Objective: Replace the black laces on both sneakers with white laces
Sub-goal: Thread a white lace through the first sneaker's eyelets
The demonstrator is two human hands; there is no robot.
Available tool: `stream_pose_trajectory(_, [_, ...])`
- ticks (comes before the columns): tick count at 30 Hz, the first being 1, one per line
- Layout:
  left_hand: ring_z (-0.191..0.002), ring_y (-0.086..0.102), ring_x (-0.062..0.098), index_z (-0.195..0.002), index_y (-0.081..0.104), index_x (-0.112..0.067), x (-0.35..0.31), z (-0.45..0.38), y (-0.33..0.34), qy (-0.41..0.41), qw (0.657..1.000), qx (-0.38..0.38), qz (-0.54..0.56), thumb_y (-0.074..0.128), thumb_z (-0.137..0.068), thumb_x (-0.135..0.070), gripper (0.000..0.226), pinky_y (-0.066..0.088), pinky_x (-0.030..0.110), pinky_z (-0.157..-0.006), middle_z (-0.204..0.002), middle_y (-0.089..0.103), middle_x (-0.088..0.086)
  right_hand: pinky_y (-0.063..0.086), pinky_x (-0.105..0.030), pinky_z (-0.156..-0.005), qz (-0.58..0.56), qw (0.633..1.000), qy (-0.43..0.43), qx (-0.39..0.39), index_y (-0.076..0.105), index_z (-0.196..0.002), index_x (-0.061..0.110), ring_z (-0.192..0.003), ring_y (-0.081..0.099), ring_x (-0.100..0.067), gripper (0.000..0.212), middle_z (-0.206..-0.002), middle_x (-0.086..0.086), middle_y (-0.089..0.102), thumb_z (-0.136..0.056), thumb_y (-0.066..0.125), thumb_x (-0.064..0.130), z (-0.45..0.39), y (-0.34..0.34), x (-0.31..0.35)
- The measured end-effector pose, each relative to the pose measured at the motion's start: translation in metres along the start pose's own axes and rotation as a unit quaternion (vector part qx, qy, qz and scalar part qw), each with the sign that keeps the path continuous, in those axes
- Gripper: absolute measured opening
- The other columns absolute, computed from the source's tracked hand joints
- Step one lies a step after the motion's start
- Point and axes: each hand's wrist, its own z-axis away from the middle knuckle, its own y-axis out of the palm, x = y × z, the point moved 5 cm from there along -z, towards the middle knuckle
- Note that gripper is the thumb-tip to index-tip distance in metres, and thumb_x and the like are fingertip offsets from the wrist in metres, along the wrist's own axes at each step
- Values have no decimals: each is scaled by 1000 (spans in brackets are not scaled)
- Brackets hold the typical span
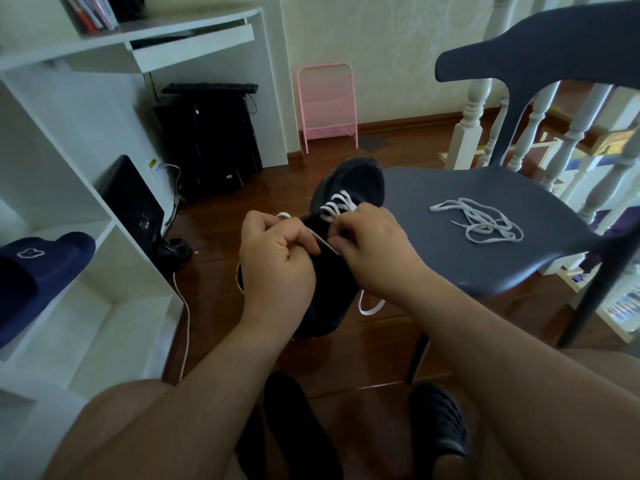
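A black sneaker (349,181) is held in the air in front of me, toe pointing away. A white lace (337,204) crosses its lower eyelets in several rows. My left hand (277,258) is closed on one end of that lace at the sneaker's left side, and a small loop shows above its fingers. My right hand (374,247) pinches the lace at the right-side eyelets, and a loose white end (370,306) hangs below it. A second white lace (481,221) lies tangled on the grey chair seat (433,244). Another dark shoe (301,427) lies on the floor between my legs.
A white shelf unit (69,188) stands at my left with a navy slipper (38,271) on a shelf. A black computer tower (211,140) sits under the white desk. White stair balusters (533,123) run behind the chair. A white cable (185,313) trails on the wooden floor.
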Motion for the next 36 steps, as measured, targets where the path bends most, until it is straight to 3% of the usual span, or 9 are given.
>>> stream_pose_trajectory(3, [-90, 51, 1, -75, 56, -37, 3, -4, -1, -29, 999, 23, -24, 55, -93, 4, 45, 39, 14, -74, -98, 46, -13, 43, -19, -71, -175, 983, 51, -6, 69, -85, 24, -77, 54, -4, 15, -87, 8, 57, -99, 65, 22, 3, -11, -2])
stream_pose_trajectory(5, [-90, 54, 2, -89, 52, -39, 3, -4, 2, -45, 998, 37, -20, 61, -98, -5, 36, 45, 20, -77, -99, 50, -12, 46, -23, -67, -284, 955, 72, -40, 68, -87, 21, -67, 54, -3, 17, -80, 5, 63, -102, 61, 16, 3, -25, 1])
stream_pose_trajectory(8, [-94, 61, 6, -113, 50, -40, 6, -2, 4, -105, 993, 43, 29, 68, -98, -11, 37, 57, 35, -88, -97, 59, -11, 50, -21, -68, -414, 905, 77, -56, 65, -93, 15, -73, 61, -8, 17, -85, -3, 70, -105, 54, 10, -1, -49, 0])
stream_pose_trajectory(12, [-93, 68, 4, -127, 58, -43, 12, -3, 2, -153, 984, 55, 73, 72, -98, -21, 39, 60, 35, -89, -100, 68, -13, 51, -17, -65, -304, 949, 77, -16, 73, -89, 22, -68, 64, -3, 11, -79, 5, 72, -98, 69, 17, 4, -40, -2])
stream_pose_trajectory(18, [-98, 77, 28, -106, 80, -28, 24, 0, 11, -310, 922, 81, 217, 69, -100, -15, 19, 64, 51, -87, -101, 80, 0, 41, -3, -69, -133, 989, 58, -4, 79, -99, 32, -85, 63, 4, 10, -91, 22, 70, -94, 75, 25, 8, -31, -1])
stream_pose_trajectory(21, [-94, 79, 35, -115, 78, -14, 22, 2, 16, -364, 871, 98, 315, 59, -103, -5, 24, 64, 49, -80, -105, 80, 14, 38, 0, -76, -115, 993, 39, -2, 81, -106, 29, -95, 61, 3, 18, -103, 18, 71, -96, 71, 18, 10, -32, 3])
stream_pose_trajectory(24, [-94, 79, 35, -119, 75, -9, 20, 3, 20, -379, 845, 126, 356, 53, -105, -4, 26, 63, 43, -75, -107, 79, 18, 44, 1, -71, -132, 990, 47, -2, 81, -106, 31, -90, 64, 4, 20, -100, 23, 70, -97, 70, 18, 10, -33, 3])
stream_pose_trajectory(29, [-104, 76, 37, -121, 72, -6, 17, 10, 29, -399, 803, 199, 396, 43, -109, -9, 31, 60, 49, -91, -113, 78, 21, 44, 2, -67, -165, 985, 52, 2, 81, -99, 35, -88, 63, 13, 18, -90, 23, 72, -97, 71, 20, 8, -34, 4])
stream_pose_trajectory(36, [-98, 77, 35, -120, 73, -7, 12, 9, 28, -337, 842, 187, 376, 49, -106, -3, 28, 62, 46, -83, -109, 78, 19, 45, 1, -68, -130, 991, 44, 7, 81, -99, 36, -87, 62, 12, 17, -86, 27, 68, -97, 70, 23, 9, -34, 8])
